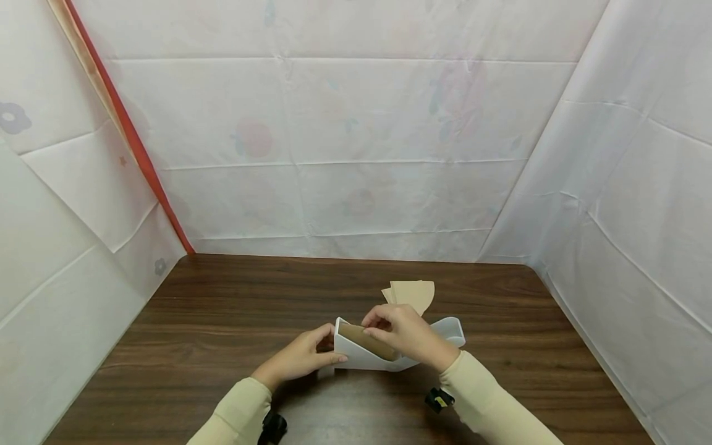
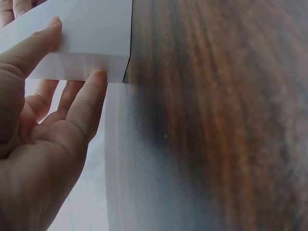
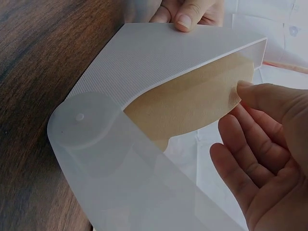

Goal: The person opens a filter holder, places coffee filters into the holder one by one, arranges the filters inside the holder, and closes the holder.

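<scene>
A white box [image 1: 356, 355] with a ribbed side stands on the table, its hinged translucent lid [image 3: 130, 173] swung back to the right. Inside sit brown paper coffee filters [image 3: 187, 96], their curved edge rising above the box wall. My left hand [image 1: 300, 357] holds the box at its left end, thumb on the near side and fingertips against the end wall. Over the opening, my right hand [image 1: 408, 334] pinches the filters' upper edge between thumb and index finger, while its other fingers curl loosely beneath. The filters' lower part is hidden by the box.
Several loose fan-shaped coffee filters [image 1: 414, 293] lie on the table just behind the box, partly covered by my right hand. The dark wooden table [image 1: 222, 309] ends at white sheets [image 1: 361, 204] hanging at the back and both sides.
</scene>
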A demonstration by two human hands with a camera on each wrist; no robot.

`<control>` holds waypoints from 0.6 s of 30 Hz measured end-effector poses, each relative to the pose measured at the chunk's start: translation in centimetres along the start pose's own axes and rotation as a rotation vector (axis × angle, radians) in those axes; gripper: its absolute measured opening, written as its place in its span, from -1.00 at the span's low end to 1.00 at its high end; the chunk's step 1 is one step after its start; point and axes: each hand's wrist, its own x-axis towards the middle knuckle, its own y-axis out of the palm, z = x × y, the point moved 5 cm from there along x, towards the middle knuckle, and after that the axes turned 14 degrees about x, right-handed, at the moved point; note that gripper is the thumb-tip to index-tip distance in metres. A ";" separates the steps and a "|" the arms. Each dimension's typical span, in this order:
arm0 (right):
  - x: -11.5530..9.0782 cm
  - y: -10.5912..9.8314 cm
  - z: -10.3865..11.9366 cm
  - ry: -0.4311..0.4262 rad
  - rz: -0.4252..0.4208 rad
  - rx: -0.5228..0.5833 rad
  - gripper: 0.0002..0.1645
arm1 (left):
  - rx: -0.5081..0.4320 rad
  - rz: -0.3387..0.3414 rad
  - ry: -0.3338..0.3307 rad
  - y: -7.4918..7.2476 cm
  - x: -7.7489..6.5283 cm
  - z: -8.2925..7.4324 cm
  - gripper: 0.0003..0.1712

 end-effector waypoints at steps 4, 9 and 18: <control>0.0 0.0 0.0 0.000 0.002 0.011 -0.91 | 0.008 -0.004 0.011 0.0 0.0 -0.1 -0.64; 0.1 0.0 -0.1 0.007 0.001 0.010 -0.91 | -0.003 -0.002 -0.004 0.0 0.0 0.1 -0.64; 0.2 -0.2 0.0 0.008 0.000 0.015 -0.84 | -0.025 -0.010 0.009 0.0 -0.1 -0.3 -0.63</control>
